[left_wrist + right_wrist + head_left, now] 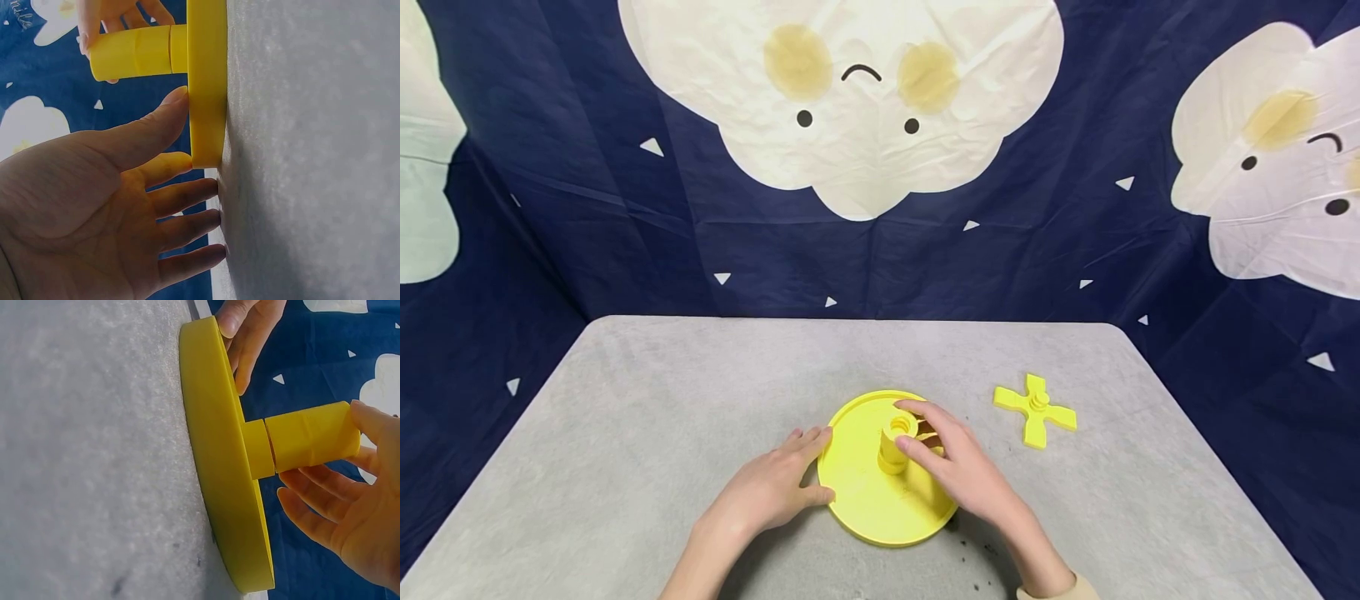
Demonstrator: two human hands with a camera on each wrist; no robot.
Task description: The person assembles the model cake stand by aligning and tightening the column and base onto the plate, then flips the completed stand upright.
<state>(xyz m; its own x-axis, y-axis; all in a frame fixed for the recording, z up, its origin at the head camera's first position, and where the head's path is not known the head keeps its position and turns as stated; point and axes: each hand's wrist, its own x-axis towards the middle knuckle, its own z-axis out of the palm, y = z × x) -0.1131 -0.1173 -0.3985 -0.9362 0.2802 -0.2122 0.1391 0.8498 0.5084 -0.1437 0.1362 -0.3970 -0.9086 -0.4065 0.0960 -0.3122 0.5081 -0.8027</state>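
A round yellow plate with a low raised rim lies flat on the table, and a short post rises from its middle. On that post stands a yellow hollow cylinder, with a thin seam showing between the two parts. My right hand pinches the cylinder near its top between thumb and fingers. At the plate's left edge, my left hand rests with its thumb and fingertips against the rim. In the left wrist view, the fingers of the left hand are spread and fairly straight.
A yellow cross-shaped piece with a ridged stud at its centre lies on the grey table, to the right of the plate. Dark specks mark the table near the right wrist. A dark blue cloth with clouds hangs behind.
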